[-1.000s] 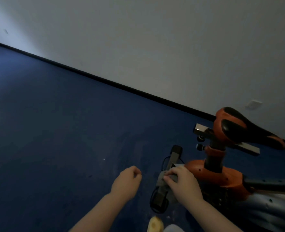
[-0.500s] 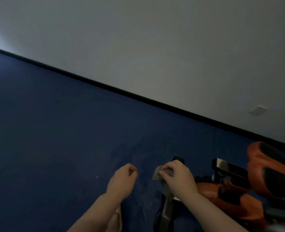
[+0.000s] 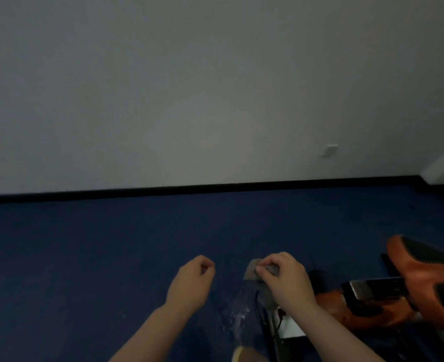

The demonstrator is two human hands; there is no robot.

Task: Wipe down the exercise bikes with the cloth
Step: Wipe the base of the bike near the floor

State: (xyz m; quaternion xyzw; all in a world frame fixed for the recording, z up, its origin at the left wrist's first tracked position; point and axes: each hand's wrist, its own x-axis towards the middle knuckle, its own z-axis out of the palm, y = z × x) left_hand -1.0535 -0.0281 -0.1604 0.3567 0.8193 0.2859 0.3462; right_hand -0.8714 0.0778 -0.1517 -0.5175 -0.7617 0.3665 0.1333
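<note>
A grey cloth [image 3: 253, 272] is pinched in my right hand [image 3: 285, 279], low in the middle of the view, above the black base bar [image 3: 271, 333] of an orange and black exercise bike [image 3: 367, 309]. The bike's orange and black saddle [image 3: 424, 265] juts in at the right edge, with a metal rail [image 3: 375, 287] under it. My left hand [image 3: 191, 282] hovers to the left of the cloth, fingers curled shut with nothing in them. Most of the bike is cut off by the frame.
Dark blue floor [image 3: 85, 257] stretches left and ahead to a black skirting strip [image 3: 189, 190] below a pale wall. A wall socket [image 3: 330, 150] sits at the right. A shiny scuffed patch [image 3: 238, 312] marks the floor near the bike base. A shoe tip [image 3: 240, 354] shows at the bottom.
My view has tilted up and levelled, so the bike has slid to the lower right. My right hand has lifted with the cloth off the base bar. My left hand stays curled beside it.
</note>
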